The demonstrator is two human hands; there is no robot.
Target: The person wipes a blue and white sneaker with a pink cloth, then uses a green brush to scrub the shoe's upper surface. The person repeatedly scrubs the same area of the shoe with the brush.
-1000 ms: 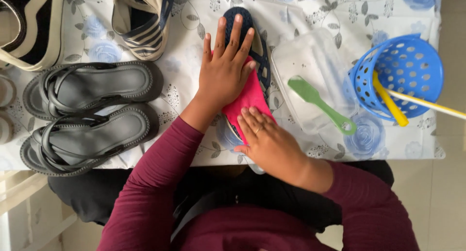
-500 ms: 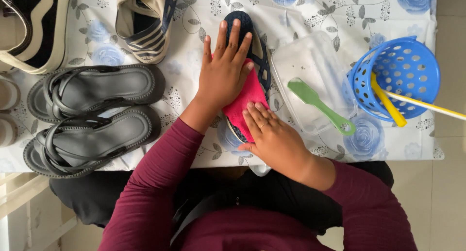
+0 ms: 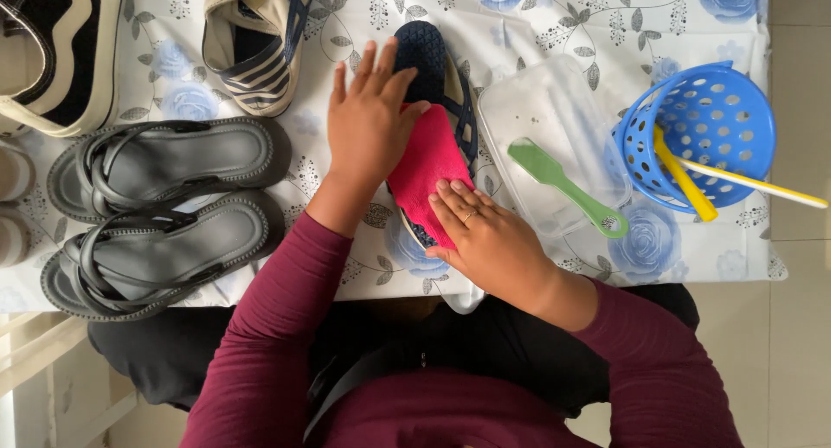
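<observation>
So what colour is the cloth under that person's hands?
The cloth is bright pink, lying on a dark blue shoe; the head view shows it best.

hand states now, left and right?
Left hand: open, flat on the dark blue shoe.
Right hand: open, fingers pressing the pink cloth.

The floral-clothed table [image 3: 597, 15] carries sandals [image 3: 164, 210], shoes [image 3: 255, 41], a clear tray [image 3: 554, 110] and a basket [image 3: 705, 128].

Pink cloth [image 3: 426, 169] on navy shoe [image 3: 426, 63] (blue-rose tablecloth [image 3: 597, 15]), 2 grey sandals [image 3: 164, 210]
</observation>
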